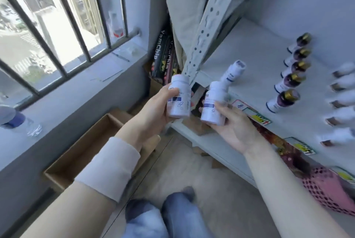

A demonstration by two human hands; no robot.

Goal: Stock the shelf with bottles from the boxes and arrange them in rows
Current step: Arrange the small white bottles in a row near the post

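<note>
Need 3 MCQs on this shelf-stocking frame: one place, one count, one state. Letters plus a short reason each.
1. Where does the lone white bottle on the shelf stand?
A. Near the shelf's left front corner
B. Behind the gold-capped row
C. In the cardboard box

2. How many gold-capped bottles form the row on the shelf?
A. Two
B. Five
C. Nine

3. What are the hands doing?
A. Both empty
B. Only the right holds a bottle
C. Each holds one white bottle

Key: 1 A, it stands by the upright post, left of the other rows. 2 B, five dark bottles with gold caps line up front to back. 3 C, the left hand grips one white bottle and the right hand grips another, both in front of the shelf.
</note>
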